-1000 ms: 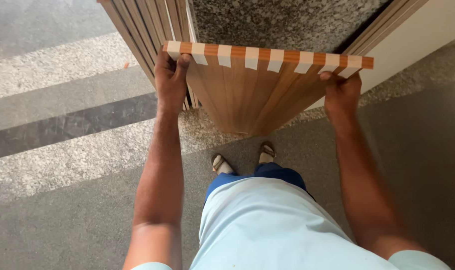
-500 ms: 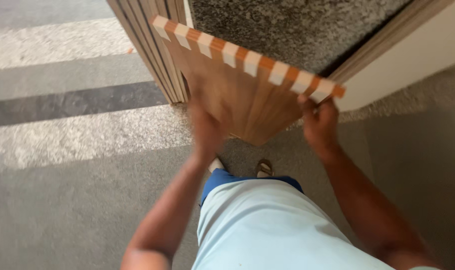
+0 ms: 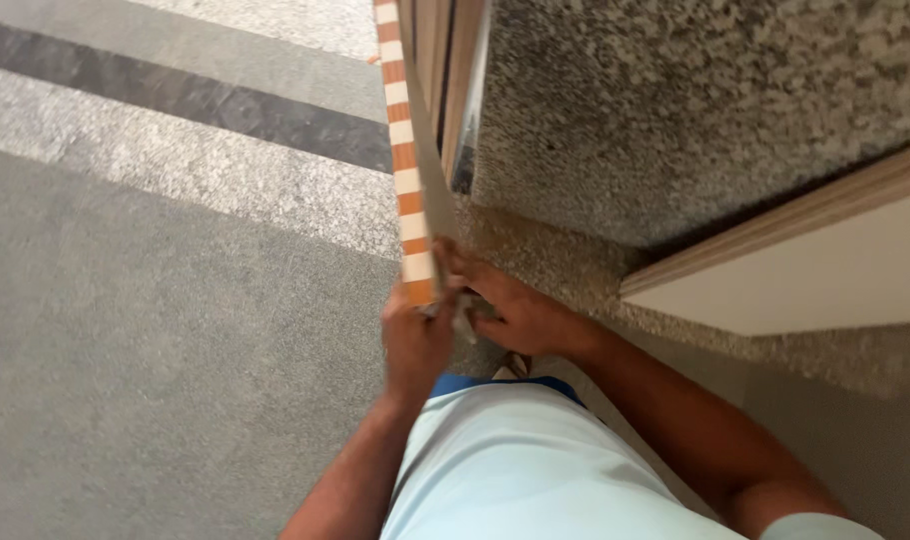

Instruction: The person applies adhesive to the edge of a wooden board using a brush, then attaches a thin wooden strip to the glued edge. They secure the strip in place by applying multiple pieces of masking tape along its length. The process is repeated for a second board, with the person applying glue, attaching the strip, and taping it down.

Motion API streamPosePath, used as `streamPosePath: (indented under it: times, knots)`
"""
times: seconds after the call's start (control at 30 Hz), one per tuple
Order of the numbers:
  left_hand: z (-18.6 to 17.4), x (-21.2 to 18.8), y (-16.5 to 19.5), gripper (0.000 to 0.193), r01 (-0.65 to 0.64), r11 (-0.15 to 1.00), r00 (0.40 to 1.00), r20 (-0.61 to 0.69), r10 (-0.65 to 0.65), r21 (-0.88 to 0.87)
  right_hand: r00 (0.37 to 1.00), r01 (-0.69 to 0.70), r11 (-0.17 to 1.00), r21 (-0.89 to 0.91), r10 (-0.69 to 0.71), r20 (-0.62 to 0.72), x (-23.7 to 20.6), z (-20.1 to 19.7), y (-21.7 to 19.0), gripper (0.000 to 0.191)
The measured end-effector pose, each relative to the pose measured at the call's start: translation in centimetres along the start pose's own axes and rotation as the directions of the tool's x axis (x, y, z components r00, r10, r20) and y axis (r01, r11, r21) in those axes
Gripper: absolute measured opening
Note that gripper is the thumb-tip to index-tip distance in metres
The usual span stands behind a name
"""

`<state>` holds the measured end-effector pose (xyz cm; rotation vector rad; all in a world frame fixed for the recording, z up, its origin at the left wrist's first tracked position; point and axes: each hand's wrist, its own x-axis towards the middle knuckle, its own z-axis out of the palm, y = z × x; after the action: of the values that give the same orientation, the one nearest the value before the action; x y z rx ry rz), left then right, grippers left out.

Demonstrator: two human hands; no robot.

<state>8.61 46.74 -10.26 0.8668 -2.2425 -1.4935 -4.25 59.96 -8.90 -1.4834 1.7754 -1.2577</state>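
I hold a wooden board [image 3: 407,170] edge-on, so only its thin edge with orange and white stripes shows, running from the top of the view down to my hands. My left hand [image 3: 413,343] grips the near end of the board from the left. My right hand [image 3: 510,310] clasps the same end from the right, fingers wrapped on the board. Both hands sit close together just above my pale shirt.
More upright wooden boards [image 3: 445,70] lean against a speckled granite slab [image 3: 675,110] at the top right. A white panel with a wooden edge [image 3: 805,270] lies at the right. The floor [image 3: 155,330] is grey stone with lighter and darker bands.
The board has turned from lying flat and wide between my spread hands to standing edge-on. My hands have come together at its near end, and the view has swung left.
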Motion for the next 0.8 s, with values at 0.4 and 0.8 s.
streamPosePath:
  times: [0.4, 0.8]
  knots:
    - [-14.3, 8.5, -6.0, 0.036, -0.248, 0.944, 0.93, -0.329, 0.167, -0.22, 0.804, -0.16, 0.971, 0.179, 0.233, -0.547, 13.3, -4.0, 5.8, 0.084]
    - [-19.4, 11.3, -5.2, 0.035, -0.134, 0.956, 0.964, -0.257, 0.065, -0.26, 0.85, -0.312, 0.883, 0.35, 0.424, -0.313, 23.6, -4.4, 2.7, 0.137]
